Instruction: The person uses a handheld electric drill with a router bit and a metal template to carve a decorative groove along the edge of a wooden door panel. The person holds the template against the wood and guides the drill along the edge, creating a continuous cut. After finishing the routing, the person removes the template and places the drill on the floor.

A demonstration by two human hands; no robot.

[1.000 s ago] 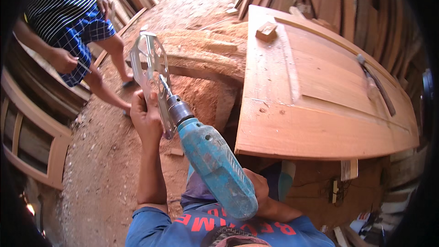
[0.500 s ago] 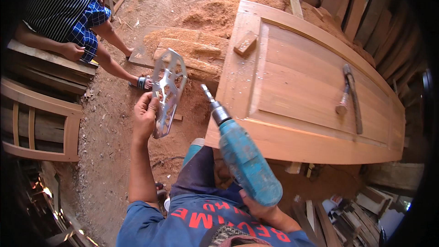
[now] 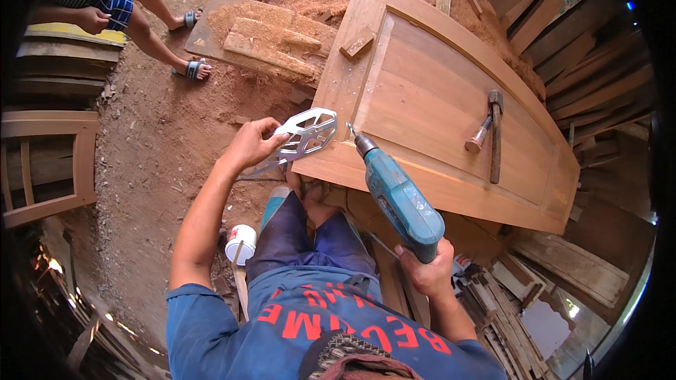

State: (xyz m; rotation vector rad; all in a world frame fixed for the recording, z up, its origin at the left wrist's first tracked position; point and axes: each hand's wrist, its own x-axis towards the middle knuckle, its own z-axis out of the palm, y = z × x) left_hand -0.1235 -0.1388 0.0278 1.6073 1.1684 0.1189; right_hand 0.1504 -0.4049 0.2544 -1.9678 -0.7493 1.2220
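Note:
My left hand (image 3: 255, 143) pinches one end of a silvery metal plate with cut-out openings (image 3: 311, 129), held tilted at the near left corner of a wooden door panel (image 3: 429, 91). In my right hand (image 3: 431, 271) is a worn blue power drill (image 3: 401, 197), gripped at its rear. Its bit points up and left, appearing over the door's edge frame close to the plate; whether it touches wood cannot be made out. A hammer (image 3: 496, 134) and a chisel (image 3: 479, 135) lie on the panel. A small wood block (image 3: 357, 46) rests on the frame's far left.
Sawdust-covered boards (image 3: 274, 46) lie beyond the door. Another person's legs (image 3: 151, 28) and sandals are at upper left. A wooden frame (image 3: 84, 162) stands at left, a white bucket (image 3: 241, 245) by my leg. Planks (image 3: 584, 63) are stacked along the right.
My left hand has brought the metal plate rightward to the door's corner and tipped it flatter. The drill's bit now appears over the door's edge. The whole view has shifted.

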